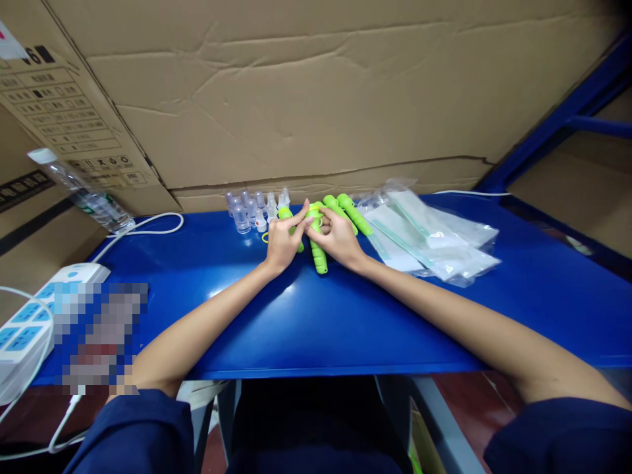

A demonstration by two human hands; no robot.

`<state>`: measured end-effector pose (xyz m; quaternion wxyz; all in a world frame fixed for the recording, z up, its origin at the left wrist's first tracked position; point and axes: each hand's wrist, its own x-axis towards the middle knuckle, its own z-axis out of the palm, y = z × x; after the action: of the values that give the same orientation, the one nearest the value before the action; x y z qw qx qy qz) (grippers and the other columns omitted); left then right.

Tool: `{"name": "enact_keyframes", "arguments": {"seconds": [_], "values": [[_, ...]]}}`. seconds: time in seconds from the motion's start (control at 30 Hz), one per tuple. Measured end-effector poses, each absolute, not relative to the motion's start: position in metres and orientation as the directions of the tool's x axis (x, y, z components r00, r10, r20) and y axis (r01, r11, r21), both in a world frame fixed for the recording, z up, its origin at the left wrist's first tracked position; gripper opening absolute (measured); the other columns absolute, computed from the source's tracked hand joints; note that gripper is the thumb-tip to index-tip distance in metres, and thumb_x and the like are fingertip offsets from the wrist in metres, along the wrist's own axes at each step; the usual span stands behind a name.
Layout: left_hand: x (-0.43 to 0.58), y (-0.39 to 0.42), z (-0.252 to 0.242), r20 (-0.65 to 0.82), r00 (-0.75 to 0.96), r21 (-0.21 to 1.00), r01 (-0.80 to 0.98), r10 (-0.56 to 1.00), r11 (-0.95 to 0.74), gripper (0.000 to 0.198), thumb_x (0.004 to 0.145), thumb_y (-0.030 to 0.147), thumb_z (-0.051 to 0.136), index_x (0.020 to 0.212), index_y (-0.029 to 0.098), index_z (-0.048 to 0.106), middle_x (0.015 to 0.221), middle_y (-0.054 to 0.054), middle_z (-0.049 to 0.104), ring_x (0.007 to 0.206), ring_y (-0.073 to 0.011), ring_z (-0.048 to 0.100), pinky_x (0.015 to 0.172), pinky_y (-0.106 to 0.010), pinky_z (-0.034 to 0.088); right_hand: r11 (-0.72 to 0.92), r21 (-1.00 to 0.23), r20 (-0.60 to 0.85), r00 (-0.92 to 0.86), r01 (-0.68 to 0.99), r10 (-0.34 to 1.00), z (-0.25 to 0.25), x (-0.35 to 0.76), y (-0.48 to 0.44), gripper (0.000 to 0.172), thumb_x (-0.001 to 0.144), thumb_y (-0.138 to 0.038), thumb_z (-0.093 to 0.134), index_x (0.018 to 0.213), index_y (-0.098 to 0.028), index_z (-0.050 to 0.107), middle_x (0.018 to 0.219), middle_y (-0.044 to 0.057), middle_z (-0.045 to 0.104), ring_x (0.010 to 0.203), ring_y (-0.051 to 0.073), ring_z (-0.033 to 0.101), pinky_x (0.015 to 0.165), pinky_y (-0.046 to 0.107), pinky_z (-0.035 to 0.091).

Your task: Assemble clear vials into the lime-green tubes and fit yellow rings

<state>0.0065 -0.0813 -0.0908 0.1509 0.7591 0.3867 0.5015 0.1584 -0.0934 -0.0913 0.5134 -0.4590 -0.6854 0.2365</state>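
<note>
Between my two hands is a bright green ribbed tube (318, 253), its narrow end pointing toward me and its wider yellow-green rim at the far end. My right hand (340, 238) wraps its fingers and thumb round the upper part. Against the same rim, from the left, press the thumb and fingertips of my left hand (285, 242). Partly hidden behind my left hand lies another green tube (300, 247), with a small yellow ring (265, 237) beside it. Two more green tubes (354, 214) lie just beyond my right hand.
Several small clear plastic cups (241, 217) stand behind my left hand. Clear plastic bags with pale contents (429, 237) lie to the right. At left are a water bottle (89, 194), a power strip (20, 329) and a blurred-out object (106, 336). Cardboard (296, 99) walls the back of the blue table (316, 329).
</note>
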Motion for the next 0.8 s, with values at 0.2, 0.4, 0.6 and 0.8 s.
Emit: {"name": "enact_keyframes", "arguments": {"seconds": [0.2,0.4,0.6,0.8], "values": [[0.0020,-0.0775,-0.0890,0.651,0.311,0.515,0.489,0.692,-0.704,0.032,0.099,0.021,0.059,0.128,0.025,0.073,0.102,-0.007,0.081,0.079,-0.0175,0.071,0.087,-0.033,0.054,0.465,-0.758,0.498,-0.055,0.457,0.865,-0.0907,0.1635,-0.0895,0.043,0.081,-0.055,0.070,0.094,-0.017,0.056,0.058,-0.006,0.048,0.051,0.012,0.047,0.050,0.026,0.034],[0.0029,-0.0826,-0.0894,0.668,0.273,0.430,0.618,0.692,-0.658,0.032,0.101,0.023,0.057,0.130,0.027,0.071,0.086,-0.001,0.079,0.065,-0.0140,0.062,0.088,-0.035,0.052,0.510,-0.683,0.559,-0.076,0.524,0.826,-0.0871,0.1632,-0.0931,0.037,0.084,-0.043,0.069,0.106,-0.017,0.055,0.058,-0.008,0.045,0.050,0.011,0.046,0.050,0.026,0.033],[0.0038,-0.0866,-0.0848,0.636,0.268,0.510,0.558,0.724,-0.655,0.033,0.102,0.029,0.056,0.133,0.026,0.067,0.092,-0.001,0.080,0.080,-0.0173,0.074,0.092,-0.034,0.053,0.538,-0.716,0.565,-0.084,0.445,0.821,-0.0927,0.1610,-0.0951,0.051,0.086,-0.040,0.065,0.126,-0.019,0.041,0.069,-0.005,0.056,0.053,0.014,0.055,0.050,0.027,0.039],[0.0019,-0.0869,-0.0803,0.593,0.309,0.652,0.357,0.744,-0.668,0.028,0.100,0.027,0.058,0.127,0.024,0.065,0.094,-0.002,0.080,0.091,-0.0196,0.078,0.090,-0.030,0.056,0.548,-0.688,0.568,-0.118,0.477,0.815,-0.0909,0.1627,-0.0990,0.040,0.088,-0.036,0.064,0.118,-0.024,0.042,0.063,-0.009,0.048,0.048,0.013,0.049,0.047,0.027,0.036]]}}
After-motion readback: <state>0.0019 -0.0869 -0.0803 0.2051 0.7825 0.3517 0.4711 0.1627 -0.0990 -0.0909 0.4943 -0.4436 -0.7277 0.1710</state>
